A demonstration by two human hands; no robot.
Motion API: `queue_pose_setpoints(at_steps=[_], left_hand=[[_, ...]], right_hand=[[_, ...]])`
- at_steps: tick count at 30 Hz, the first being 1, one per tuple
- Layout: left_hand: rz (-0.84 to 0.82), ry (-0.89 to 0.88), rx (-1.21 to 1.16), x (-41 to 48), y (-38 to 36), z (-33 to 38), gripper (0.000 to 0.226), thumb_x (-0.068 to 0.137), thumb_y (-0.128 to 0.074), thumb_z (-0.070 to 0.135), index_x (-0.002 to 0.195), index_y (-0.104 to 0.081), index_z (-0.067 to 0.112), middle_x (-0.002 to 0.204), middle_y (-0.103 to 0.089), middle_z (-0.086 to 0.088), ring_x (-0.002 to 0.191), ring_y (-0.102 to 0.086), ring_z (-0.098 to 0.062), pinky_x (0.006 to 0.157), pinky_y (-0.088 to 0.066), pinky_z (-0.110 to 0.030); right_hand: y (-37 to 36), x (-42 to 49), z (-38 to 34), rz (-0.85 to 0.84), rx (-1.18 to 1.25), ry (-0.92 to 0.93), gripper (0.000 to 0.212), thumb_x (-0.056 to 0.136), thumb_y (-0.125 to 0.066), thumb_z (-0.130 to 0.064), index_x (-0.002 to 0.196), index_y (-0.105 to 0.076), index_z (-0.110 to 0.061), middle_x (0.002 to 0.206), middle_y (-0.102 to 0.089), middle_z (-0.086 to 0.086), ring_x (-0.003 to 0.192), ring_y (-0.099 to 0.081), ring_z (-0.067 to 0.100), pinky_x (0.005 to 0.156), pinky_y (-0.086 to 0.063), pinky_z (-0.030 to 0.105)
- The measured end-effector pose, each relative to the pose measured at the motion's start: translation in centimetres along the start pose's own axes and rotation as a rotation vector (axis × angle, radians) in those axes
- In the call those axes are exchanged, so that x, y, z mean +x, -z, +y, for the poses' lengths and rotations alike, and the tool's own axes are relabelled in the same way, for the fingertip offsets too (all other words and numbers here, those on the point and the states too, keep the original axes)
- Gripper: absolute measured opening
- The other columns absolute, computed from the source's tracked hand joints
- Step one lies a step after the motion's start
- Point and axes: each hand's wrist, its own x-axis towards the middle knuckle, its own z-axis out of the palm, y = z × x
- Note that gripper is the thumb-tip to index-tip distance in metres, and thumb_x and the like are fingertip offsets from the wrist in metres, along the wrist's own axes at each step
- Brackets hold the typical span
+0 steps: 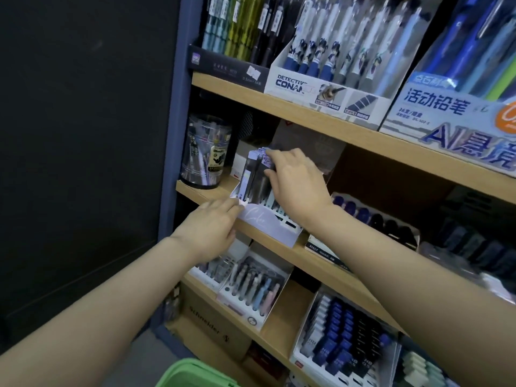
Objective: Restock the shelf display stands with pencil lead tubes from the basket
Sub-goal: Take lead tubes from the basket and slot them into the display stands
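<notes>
In the middle of the frame, the right hand [298, 185] grips tubes [251, 177] standing in the stand [268, 222]. The left hand [209, 231] touches its front with straight fingers. The basket [192, 373] is at the bottom.

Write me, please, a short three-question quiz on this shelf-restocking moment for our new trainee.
1. True or false: the right hand pinches lead tube packs standing in the lilac display stand.
2. What is the left hand doing? A gripping a pen; B touching the stand's front left corner; C hanging free.
3. Fill in: the basket at the bottom edge is ___.
Key: 1 true; 2 B; 3 green.
</notes>
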Motion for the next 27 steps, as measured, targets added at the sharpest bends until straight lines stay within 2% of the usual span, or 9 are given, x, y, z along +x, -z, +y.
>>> queue_pose_setpoints(at_steps=[3,5,7,13,16,18,20,23,27], left_hand=[[0.086,-0.027,0.123,-2.6,-0.1,0.7,0.029,0.088,-0.054,0.019,0.115,-0.058,0.011,0.110,-0.057,-0.007,0.104,-0.052,-0.026,0.087,-0.036,-0.035],[0.133,-0.030,0.160,-5.4,-0.9,1.4,0.014,0.081,-0.052,0.022,0.088,-0.060,0.013,0.084,-0.055,-0.004,0.078,-0.052,-0.024,0.070,-0.031,-0.033],[0.077,-0.003,0.143,-8.8,-2.3,2.4,0.017,0.079,-0.043,0.027,0.078,-0.055,0.015,0.076,-0.051,-0.001,0.071,-0.050,-0.023,0.065,-0.024,-0.034],[-0.262,0.067,0.087,-19.7,-10.2,5.2,0.021,0.075,-0.041,0.033,0.076,-0.057,0.019,0.075,-0.052,0.002,0.070,-0.048,-0.019,0.066,-0.026,-0.032],[-0.514,0.141,0.012,-24.2,-14.5,6.3,0.028,0.074,-0.041,0.039,0.078,-0.063,0.023,0.075,-0.057,0.004,0.067,-0.056,-0.017,0.066,-0.028,-0.029],[-0.645,0.238,-0.035,-26.6,-17.2,6.8,0.036,0.075,-0.039,0.043,0.085,-0.067,0.023,0.078,-0.059,0.004,0.067,-0.060,-0.017,0.067,-0.039,-0.027],[-0.753,0.354,-0.095,-28.3,-19.6,7.4,0.050,0.077,-0.032,0.048,0.104,-0.064,0.020,0.095,-0.060,-0.001,0.085,-0.063,-0.022,0.075,-0.047,-0.032],[-0.941,0.467,-0.155,-30.3,-23.8,7.4,0.066,0.086,-0.019,0.057,0.137,-0.041,0.021,0.140,-0.039,-0.002,0.129,-0.038,-0.023,0.102,-0.032,-0.033],[-1.112,0.622,-0.340,-32.2,-28.6,6.2,0.067,0.090,-0.029,0.060,0.146,-0.030,0.024,0.155,-0.025,-0.002,0.136,-0.030,-0.024,0.109,-0.031,-0.035]], right_hand=[[0.2,-2.5,-0.6,0.085,-0.020,0.076,0.027,0.097,-0.047,-0.021,0.118,-0.055,-0.007,0.111,-0.059,0.012,0.102,-0.052,0.031,0.081,-0.039,0.037],[0.0,-5.2,-1.4,0.178,0.018,0.110,0.020,0.092,-0.049,-0.020,0.102,-0.061,-0.007,0.095,-0.059,0.010,0.086,-0.055,0.030,0.072,-0.038,0.034],[-0.6,-8.8,-2.6,0.176,0.073,0.137,0.026,0.090,-0.041,-0.024,0.095,-0.061,-0.009,0.088,-0.057,0.007,0.079,-0.053,0.026,0.068,-0.034,0.032],[-7.3,-22.1,-5.9,-0.134,0.284,0.225,0.025,0.091,-0.040,-0.025,0.094,-0.063,-0.016,0.087,-0.059,0.001,0.080,-0.055,0.021,0.071,-0.041,0.031],[-11.8,-29.2,-7.7,-0.405,0.410,0.186,0.014,0.077,-0.070,-0.025,0.090,-0.065,-0.021,0.084,-0.060,-0.005,0.076,-0.059,0.015,0.066,-0.049,0.026],[-14.5,-33.2,-9.0,-0.607,0.515,0.094,0.030,0.064,-0.084,-0.029,0.087,-0.067,-0.023,0.083,-0.061,-0.008,0.073,-0.061,0.010,0.063,-0.051,0.021],[-16.8,-36.6,-10.1,-0.815,0.596,-0.002,0.028,0.076,-0.077,-0.027,0.101,-0.067,-0.018,0.097,-0.060,-0.006,0.084,-0.061,0.011,0.068,-0.050,0.020],[-21.2,-42.3,-11.6,-1.072,0.721,-0.192,0.032,0.100,-0.044,-0.024,0.131,-0.045,-0.016,0.126,-0.045,-0.002,0.108,-0.052,0.015,0.086,-0.043,0.022],[-24.2,-47.8,-14.1,-1.358,0.835,-0.321,0.035,0.099,-0.044,-0.019,0.134,-0.041,-0.011,0.131,-0.046,0.006,0.116,-0.048,0.020,0.096,-0.042,0.030]])
